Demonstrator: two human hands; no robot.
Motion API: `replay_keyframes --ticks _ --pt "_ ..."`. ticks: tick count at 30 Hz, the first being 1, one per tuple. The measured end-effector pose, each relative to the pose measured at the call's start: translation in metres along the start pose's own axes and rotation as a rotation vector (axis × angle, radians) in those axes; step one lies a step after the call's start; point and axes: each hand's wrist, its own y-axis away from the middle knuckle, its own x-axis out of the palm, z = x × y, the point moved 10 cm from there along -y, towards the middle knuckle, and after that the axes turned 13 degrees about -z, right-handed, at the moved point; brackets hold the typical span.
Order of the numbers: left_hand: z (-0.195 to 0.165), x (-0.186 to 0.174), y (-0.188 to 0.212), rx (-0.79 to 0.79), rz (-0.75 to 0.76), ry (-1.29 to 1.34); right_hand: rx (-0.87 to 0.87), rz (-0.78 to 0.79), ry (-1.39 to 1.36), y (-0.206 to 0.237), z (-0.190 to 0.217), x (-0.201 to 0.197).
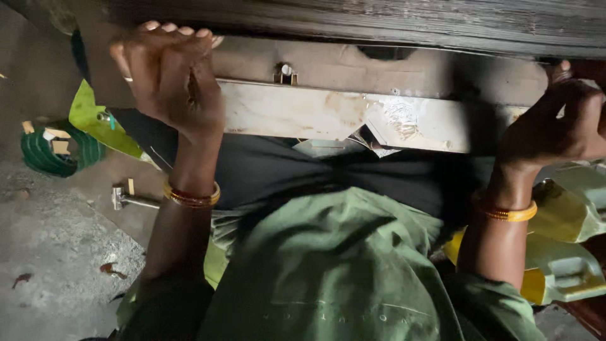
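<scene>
1. We hold a long, flat metal-faced beam (328,113) across the body with both hands. The left hand (167,79) is curled over its upper edge near the left end; the right hand (555,123) is wrapped round the right end. The hands are well apart, each clamped on the beam.

2. The beam lies just under a dark wooden board (379,22) and just above our lap. A small metal fitting (285,74) stands on its upper edge between the hands.

3. Pinch risk: the left fingertips (170,29) sit in the gap between beam and board. Should the beam rise or the board settle, we judge that they could be trapped.

4. Slip risk: the face looks smooth and worn. If either grip loosens, that end could drop onto the thighs.

5. Cut risk: torn sheet material (372,142) shows at the lower edge, near the middle. Sliding a hand inward could meet it.

6. Snag risk: the bangles (192,197) on the wrists could catch on an edge or the fitting.

7. Trip risk: a hammer (129,200) and a coiled green hose (53,151) lie on the floor (57,252) to our left, with pale green containers (568,252) close at our right. A dropped beam could strike them.
</scene>
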Motion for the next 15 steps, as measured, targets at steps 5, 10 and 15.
replay_keyframes --ticks 5,10,15 --pt "0.004 -0.001 0.008 0.024 -0.057 0.02 0.01 -0.069 0.077 0.001 0.001 -0.006" --pt "-0.01 -0.002 0.013 0.175 -0.047 -0.11 0.003 -0.096 0.132 -0.002 -0.009 -0.007" --pt "-0.015 0.001 0.007 0.142 -0.067 -0.043 0.036 -0.201 0.162 -0.002 -0.027 -0.014"
